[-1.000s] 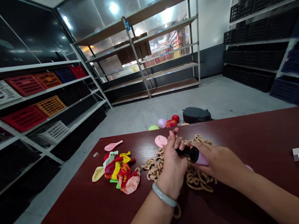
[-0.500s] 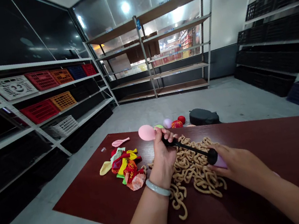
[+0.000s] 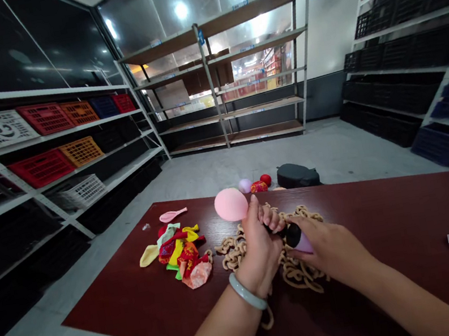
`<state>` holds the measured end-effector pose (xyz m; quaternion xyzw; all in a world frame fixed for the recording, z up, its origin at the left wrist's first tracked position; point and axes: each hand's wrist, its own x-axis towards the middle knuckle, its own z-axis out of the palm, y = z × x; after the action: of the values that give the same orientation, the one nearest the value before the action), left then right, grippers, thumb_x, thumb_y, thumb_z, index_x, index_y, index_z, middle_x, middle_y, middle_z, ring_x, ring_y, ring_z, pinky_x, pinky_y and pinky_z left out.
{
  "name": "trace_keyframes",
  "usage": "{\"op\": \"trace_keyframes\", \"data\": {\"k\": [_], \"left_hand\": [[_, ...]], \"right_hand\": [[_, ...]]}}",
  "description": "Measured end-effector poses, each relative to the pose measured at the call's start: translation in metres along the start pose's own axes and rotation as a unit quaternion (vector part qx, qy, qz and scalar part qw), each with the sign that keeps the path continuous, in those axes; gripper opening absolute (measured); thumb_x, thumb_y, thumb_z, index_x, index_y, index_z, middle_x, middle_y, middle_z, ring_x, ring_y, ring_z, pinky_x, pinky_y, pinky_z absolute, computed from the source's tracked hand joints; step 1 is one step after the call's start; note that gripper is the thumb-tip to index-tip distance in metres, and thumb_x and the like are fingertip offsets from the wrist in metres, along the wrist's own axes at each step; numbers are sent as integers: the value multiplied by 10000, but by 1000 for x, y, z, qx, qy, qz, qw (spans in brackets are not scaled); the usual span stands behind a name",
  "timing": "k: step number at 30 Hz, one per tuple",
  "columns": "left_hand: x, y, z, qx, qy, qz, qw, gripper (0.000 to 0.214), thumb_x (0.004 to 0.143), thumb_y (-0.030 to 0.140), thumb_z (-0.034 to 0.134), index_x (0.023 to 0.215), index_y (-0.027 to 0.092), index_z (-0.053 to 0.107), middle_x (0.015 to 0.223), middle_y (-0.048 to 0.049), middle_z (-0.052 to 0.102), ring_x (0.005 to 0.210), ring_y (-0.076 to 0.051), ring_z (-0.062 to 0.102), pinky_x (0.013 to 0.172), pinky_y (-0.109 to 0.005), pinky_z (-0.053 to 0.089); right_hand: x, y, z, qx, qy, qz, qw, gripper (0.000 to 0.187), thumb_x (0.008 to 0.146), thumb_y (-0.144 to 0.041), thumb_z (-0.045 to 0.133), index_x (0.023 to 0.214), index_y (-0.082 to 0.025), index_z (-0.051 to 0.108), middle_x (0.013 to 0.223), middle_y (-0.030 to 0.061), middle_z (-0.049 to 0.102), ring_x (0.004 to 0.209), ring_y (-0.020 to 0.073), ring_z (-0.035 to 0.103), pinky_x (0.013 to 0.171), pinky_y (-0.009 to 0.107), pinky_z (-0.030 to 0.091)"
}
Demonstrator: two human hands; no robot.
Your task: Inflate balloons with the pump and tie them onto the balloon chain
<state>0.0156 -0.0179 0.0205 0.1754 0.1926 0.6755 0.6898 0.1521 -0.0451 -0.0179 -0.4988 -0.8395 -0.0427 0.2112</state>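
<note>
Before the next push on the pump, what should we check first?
1. The left hand pinches the pink balloon neck on the nozzle: ok.
2. The right hand grips the pump: ok.
3. Balloon partly blown up, round, no tear seen: ok.
4. Seal at the neck airtight: cannot tell, fingers hide it.
5. The tan loops lie under both hands and may snag: not ok.
6. The flat balloons lie apart, to the left on the table: ok.
</note>
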Motion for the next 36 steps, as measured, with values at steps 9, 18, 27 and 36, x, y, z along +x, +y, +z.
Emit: {"op": "trace_keyframes", "data": {"k": [9, 18, 27, 36], "left_hand": [[17, 51, -12, -41, -30, 50, 997, 448, 808, 258, 619, 542, 185, 266, 415, 82, 246, 337, -48, 237, 364, -204, 187], [25, 75, -22, -83, -42, 87, 992, 437, 835, 215, 547, 529, 191, 236, 418, 70, 229, 332, -58, 241, 353, -213, 173], [1, -2, -3, -42, -29, 36, 998, 452, 848, 366, 582, 539, 176, 313, 447, 55, 277, 376, -64, 277, 389, -216, 209], [-4, -19, -2, -7, -20, 2, 1000, 481, 813, 442, 623, 546, 174, 326, 460, 60, 276, 392, -61, 275, 402, -214, 229]], "right_hand": [[-1, 7, -3, -33, 16, 18, 999, 522, 800, -426, 606, 1230, -154, 492, 1147, 144, 641, 1000, 281, 636, 741, 382, 531], [-8, 25, -5, -14, 1, 34, 999, 477, 776, -315, 617, 1219, -176, 509, 1181, 131, 630, 1020, 281, 630, 806, 409, 517], [-3, 7, -7, -7, -9, 35, 999, 493, 748, -259, 631, 1214, -169, 497, 1128, 128, 640, 976, 267, 631, 772, 372, 500], [-3, -2, -9, -16, -10, 46, 999, 446, 764, -295, 613, 1182, -181, 511, 1041, 107, 672, 870, 249, 658, 690, 320, 478]]}}
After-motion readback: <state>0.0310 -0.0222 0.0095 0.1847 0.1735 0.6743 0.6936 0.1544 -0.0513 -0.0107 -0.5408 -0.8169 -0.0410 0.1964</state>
